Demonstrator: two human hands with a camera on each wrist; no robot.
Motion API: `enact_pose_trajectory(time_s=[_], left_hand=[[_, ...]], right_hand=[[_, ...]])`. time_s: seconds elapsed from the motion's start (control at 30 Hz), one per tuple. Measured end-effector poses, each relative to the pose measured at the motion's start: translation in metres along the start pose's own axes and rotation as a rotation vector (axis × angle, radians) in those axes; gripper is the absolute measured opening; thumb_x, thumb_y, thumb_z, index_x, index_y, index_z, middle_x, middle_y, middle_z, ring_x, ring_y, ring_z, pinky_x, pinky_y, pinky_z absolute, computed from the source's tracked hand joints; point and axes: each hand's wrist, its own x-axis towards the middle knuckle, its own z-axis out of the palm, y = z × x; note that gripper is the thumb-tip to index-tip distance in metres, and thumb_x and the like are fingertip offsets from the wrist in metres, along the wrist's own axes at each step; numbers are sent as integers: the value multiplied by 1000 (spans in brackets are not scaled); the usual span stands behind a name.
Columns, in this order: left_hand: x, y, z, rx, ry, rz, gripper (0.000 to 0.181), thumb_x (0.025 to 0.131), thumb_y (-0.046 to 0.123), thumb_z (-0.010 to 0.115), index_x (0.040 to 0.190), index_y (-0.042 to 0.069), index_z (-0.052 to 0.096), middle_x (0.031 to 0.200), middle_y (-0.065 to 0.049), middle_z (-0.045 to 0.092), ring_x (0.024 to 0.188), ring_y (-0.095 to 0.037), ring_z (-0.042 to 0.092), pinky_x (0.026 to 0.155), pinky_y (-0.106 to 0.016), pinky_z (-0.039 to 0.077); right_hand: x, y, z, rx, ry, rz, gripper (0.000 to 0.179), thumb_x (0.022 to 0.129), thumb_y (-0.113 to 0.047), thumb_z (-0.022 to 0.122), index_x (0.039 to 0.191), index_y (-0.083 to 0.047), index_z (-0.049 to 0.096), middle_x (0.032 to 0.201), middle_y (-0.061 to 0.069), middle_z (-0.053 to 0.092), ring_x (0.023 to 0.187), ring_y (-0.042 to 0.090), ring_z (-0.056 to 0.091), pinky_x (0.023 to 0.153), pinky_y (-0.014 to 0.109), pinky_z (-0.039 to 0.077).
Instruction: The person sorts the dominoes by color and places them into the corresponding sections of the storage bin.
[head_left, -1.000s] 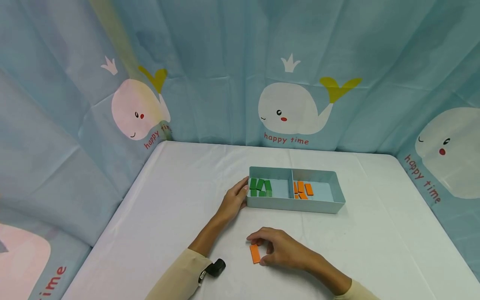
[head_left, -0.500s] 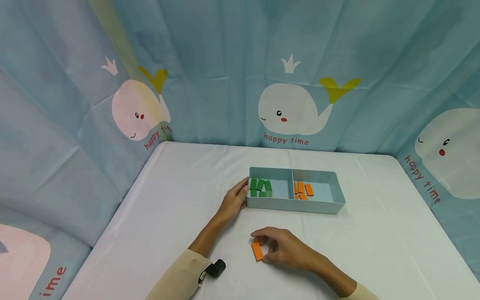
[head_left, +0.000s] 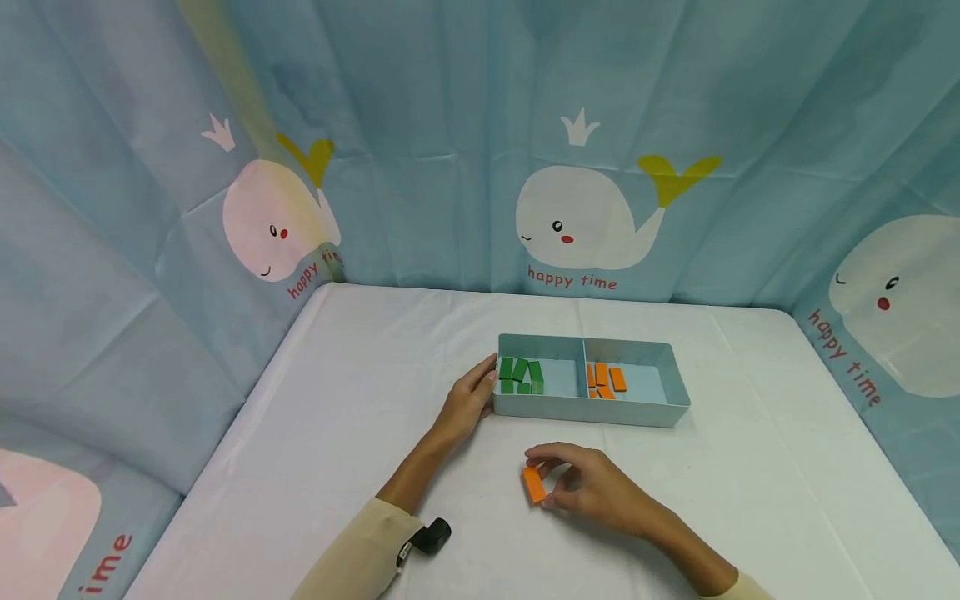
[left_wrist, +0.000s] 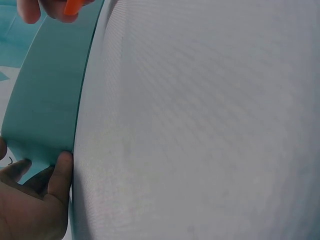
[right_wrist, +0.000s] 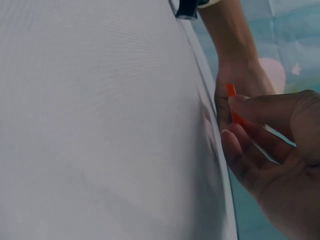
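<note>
My right hand point(head_left: 600, 490) pinches a small flat orange block point(head_left: 533, 485) between thumb and fingers, tilted above the white table in front of the box. In the right wrist view, the block point(right_wrist: 230, 90) shows edge-on between thumb and fingertips. A blue-grey two-part box point(head_left: 592, 410) stands farther back. Against its left end rests my left hand point(head_left: 462, 408), its fingers touching the outer wall, as the left wrist view also shows. Several green blocks point(head_left: 521, 369) lie in the left compartment, and several orange blocks point(head_left: 617, 379) in the right one.
A divider point(head_left: 585, 367) separates the two compartments. White cloth point(head_left: 360, 400) covers the table. Blue curtains point(head_left: 427, 208) with printed whales hang behind it and at both sides. A black wrist camera point(head_left: 432, 536) sits on the left sleeve.
My right hand has lifted the orange block off the table and moved it a little right and toward the box. My left hand and the box have stayed put.
</note>
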Motion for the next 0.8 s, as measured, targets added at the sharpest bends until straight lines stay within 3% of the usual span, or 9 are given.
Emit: enact_pose_trajectory(time_s=[0.27, 0.43, 0.8], left_hand=[[-1, 2, 0, 3, -8, -14, 58, 116, 42, 43, 168, 20, 33, 172, -7, 35, 157, -32, 35, 114, -56, 49], [0, 2, 0, -8, -10, -29, 58, 115, 43, 44, 169, 21, 33, 172, -3, 35, 157, -29, 35, 115, -56, 49], [0, 1, 0, -18, -14, -5, 59, 115, 42, 45, 168, 19, 33, 173, -8, 33, 157, -34, 35, 114, -57, 48]], right_hand=[[-4, -2, -14, -4, 68, -13, 55, 90, 1, 82, 142, -6, 64, 131, -1, 73, 114, 17, 70, 90, 31, 63], [-7, -5, -24, 5, 101, -20, 53, 91, -1, 82, 141, -9, 65, 131, 0, 73, 116, 18, 69, 89, 30, 63], [-16, -8, -47, 6, 188, -20, 54, 92, 2, 79, 141, -17, 64, 130, 1, 74, 116, 17, 68, 85, 29, 63]])
